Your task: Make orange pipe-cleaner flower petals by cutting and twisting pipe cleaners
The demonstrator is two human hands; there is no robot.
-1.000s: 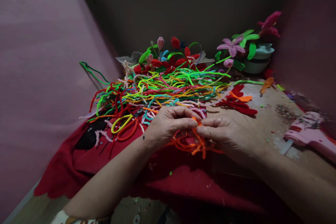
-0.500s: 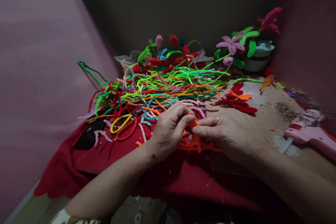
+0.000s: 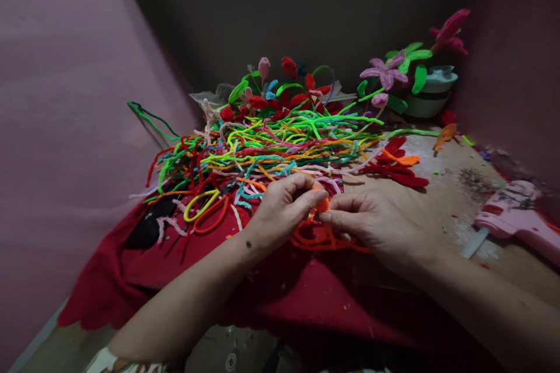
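Between my two hands is an orange pipe cleaner piece (image 3: 322, 205), partly hidden by the fingers. My left hand (image 3: 286, 204) pinches it from the left, thumb pressed toward the curled fingers. From the right, my right hand (image 3: 367, 215) grips it between thumb and forefinger. Loose orange pipe cleaners (image 3: 315, 242) lie curved on the red cloth just below the hands. Behind them spreads a big heap of pipe cleaners (image 3: 280, 140) in green, yellow, red, pink and other colours. Scissors with yellow and red handles (image 3: 205, 213) rest left of my left hand.
Red pipe cleaner petals (image 3: 396, 172) lie beyond my right hand. A pink glue gun (image 3: 520, 218) is at the right edge. Finished flowers (image 3: 284, 93) stand behind the heap, and a pale pot (image 3: 431, 96) at the back right. A red cloth (image 3: 306, 297) hangs over the front edge.
Both hands stay together around the orange piece with slight finger shifts. My left wrist has turned and moved a little left. The loose orange strands below have shifted slightly.
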